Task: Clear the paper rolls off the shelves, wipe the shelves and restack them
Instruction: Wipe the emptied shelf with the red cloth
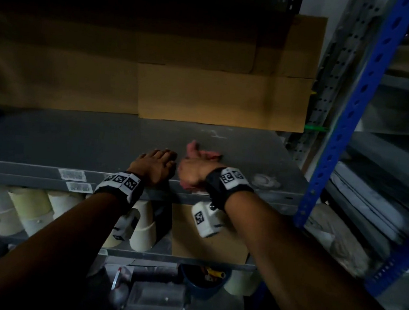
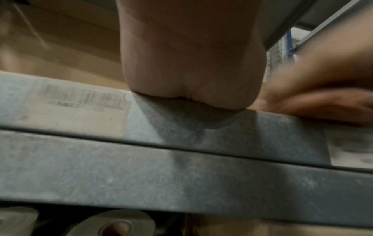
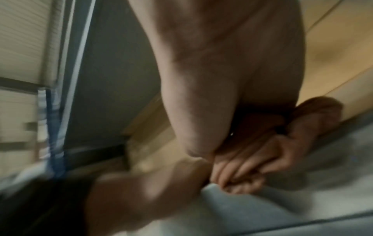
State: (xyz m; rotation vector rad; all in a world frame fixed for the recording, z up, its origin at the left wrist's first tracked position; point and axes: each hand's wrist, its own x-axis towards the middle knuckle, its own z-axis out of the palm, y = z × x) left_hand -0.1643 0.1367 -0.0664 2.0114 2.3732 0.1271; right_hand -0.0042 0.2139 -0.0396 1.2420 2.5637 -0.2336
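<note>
Now the left hand (image 1: pixel 159 164) lies flat on the bare shelf (image 1: pixel 80 140), the right hand (image 1: pixel 197 165) beside it blurred, fingers' state untellable; rolls (image 1: pixel 28 209) sit at seven o'clock below, so wiping probably comes next.

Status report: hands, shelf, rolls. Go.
Left hand flat on the shelf front edge. Right hand blurred, grip unclear. Shelf top bare of rolls, dusty patch at right. Paper rolls on shelf below.
</note>
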